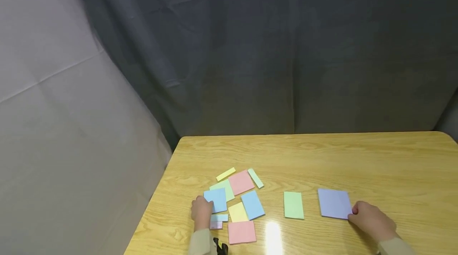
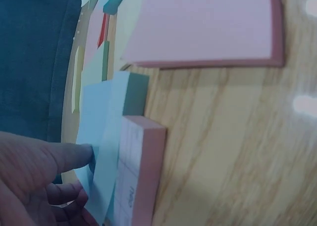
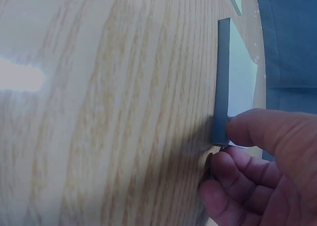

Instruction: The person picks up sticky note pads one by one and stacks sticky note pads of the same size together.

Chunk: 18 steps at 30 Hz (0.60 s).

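- At the far left hangs a light grey cloth, meeting a dark curtain behind the wooden table.
- The left hand, in a pale sleeve, is at the left edge of the blue square pad. Its thumb lies on the pad's face with the other fingers curled at the edge, seemingly pinching it, though the fingertips are partly hidden.
- The blue square pad is at the left of the group of pads, on the near side of a pale green pad.
- Just nearer the person are a light blue strip pad and a small printed pad with pink sides, side by side.
- Farther back lie a yellow strip, a pink pad and a mint strip.
- In the middle and near part are a yellow pad, a second pink pad and a blue oblong pad, tilted.
- Well apart to the right, a green oblong pad lies alone.
- Next comes the purple pad, flat on the table at the right end of the row.
- The right hand pinches its near right corner, thumb on top, other fingers bent beneath.
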Tool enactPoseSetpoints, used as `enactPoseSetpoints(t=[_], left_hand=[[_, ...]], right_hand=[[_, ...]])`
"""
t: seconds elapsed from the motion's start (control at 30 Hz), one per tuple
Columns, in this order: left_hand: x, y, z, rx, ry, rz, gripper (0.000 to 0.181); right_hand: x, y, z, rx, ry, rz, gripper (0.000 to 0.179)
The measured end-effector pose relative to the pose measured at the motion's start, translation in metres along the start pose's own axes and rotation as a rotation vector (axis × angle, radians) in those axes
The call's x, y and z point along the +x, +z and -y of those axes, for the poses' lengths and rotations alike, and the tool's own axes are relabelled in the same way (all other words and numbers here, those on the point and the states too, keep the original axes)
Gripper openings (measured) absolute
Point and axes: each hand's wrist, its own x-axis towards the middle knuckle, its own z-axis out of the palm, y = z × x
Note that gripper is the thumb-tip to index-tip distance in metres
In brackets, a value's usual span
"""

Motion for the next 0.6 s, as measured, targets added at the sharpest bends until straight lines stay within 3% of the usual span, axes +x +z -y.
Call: enactPoseSetpoints(t=[0.17,0.33,0.43,0.53,0.6], left_hand=[[0.000,-0.004,0.004,-0.037,0.005,0.014,0.021],[0.002,-0.008,0.009,-0.070,0.065,0.018,0.013],[0.008,-0.007,0.010,-0.112,0.096,0.001,0.021],[0.030,0.011,0.024,-0.179,0.129,-0.011,0.031],[0.060,0.040,0.047,-0.235,0.172,-0.024,0.028]], right_hand=[[0.000,0.002,0.001,0.006,0.010,0.010,0.022],[0.000,0.001,0.003,0.009,0.025,0.015,0.020],[-0.001,0.000,0.003,0.010,0.028,0.011,0.020],[-0.002,-0.001,0.003,0.010,0.032,0.008,0.020],[-0.002,-0.001,0.003,0.009,0.035,0.008,0.020]])
